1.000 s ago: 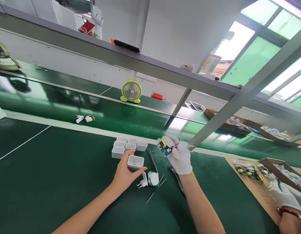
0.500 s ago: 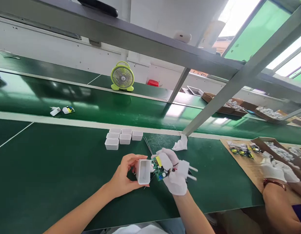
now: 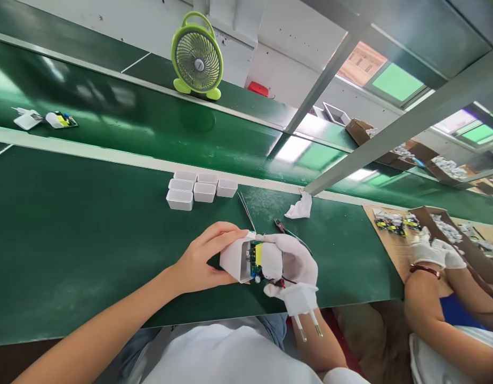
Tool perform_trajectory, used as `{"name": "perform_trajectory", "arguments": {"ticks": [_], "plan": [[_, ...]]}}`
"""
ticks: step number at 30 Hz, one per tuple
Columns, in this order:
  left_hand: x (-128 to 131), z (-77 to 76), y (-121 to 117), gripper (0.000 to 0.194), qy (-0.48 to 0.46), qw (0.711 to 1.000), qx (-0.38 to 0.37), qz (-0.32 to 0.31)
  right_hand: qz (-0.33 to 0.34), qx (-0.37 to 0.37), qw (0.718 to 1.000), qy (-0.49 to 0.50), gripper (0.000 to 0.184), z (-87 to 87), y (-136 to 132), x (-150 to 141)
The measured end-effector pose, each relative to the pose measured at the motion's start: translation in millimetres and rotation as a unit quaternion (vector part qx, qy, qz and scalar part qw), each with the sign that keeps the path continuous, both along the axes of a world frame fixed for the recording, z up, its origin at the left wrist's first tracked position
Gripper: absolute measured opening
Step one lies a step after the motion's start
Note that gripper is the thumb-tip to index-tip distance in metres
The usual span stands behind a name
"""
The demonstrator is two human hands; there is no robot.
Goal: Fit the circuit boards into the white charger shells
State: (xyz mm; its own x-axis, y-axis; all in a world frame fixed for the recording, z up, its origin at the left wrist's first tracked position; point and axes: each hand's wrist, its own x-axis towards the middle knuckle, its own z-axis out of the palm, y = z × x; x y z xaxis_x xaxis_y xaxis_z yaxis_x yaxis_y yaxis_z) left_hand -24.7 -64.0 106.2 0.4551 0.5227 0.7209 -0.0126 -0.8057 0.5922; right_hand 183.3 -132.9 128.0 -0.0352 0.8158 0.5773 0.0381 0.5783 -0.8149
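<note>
My bare left hand (image 3: 204,256) grips a white plastic box-shaped housing (image 3: 232,260), its open end turned to the right. In a white glove, my right hand (image 3: 300,258) is closed on a green circuit board (image 3: 255,260) with yellow and white parts. The board's left edge sits at the mouth of the housing, partly inside it. By wires hangs a white plug piece (image 3: 300,300) with two metal pins, lying against the right palm and wrist. Tweezers (image 3: 247,210) and dark-jawed pliers (image 3: 281,226) lie on the table just beyond my hands.
Several white housings (image 3: 180,200) stand grouped behind my hands. A crumpled white cloth (image 3: 300,206) lies by the metal post. A green fan (image 3: 197,58) stands at the back. Another board with a plug (image 3: 60,119) lies far left. At right, a co-worker's gloved hands (image 3: 434,250) are near a cardboard box (image 3: 426,216).
The circuit board has moved left into the housing's mouth, and the housing has turned to face right. The plug piece has swung down, pins toward me. The view has tilted down.
</note>
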Motion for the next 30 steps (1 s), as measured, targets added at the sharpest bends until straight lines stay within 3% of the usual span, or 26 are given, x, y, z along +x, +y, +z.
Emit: {"name": "perform_trajectory", "arguments": {"ticks": [9,30], "plan": [[1,1.5,1,0.07,-0.009,1.0,0.007,0.001,0.008,-0.049,0.999,-0.023,0.077,6.1,-6,-3],[2,-0.9,1,0.067,-0.026,0.999,0.04,0.012,-0.005,-0.048,0.996,-0.074,0.081,12.1,-11,0]]}}
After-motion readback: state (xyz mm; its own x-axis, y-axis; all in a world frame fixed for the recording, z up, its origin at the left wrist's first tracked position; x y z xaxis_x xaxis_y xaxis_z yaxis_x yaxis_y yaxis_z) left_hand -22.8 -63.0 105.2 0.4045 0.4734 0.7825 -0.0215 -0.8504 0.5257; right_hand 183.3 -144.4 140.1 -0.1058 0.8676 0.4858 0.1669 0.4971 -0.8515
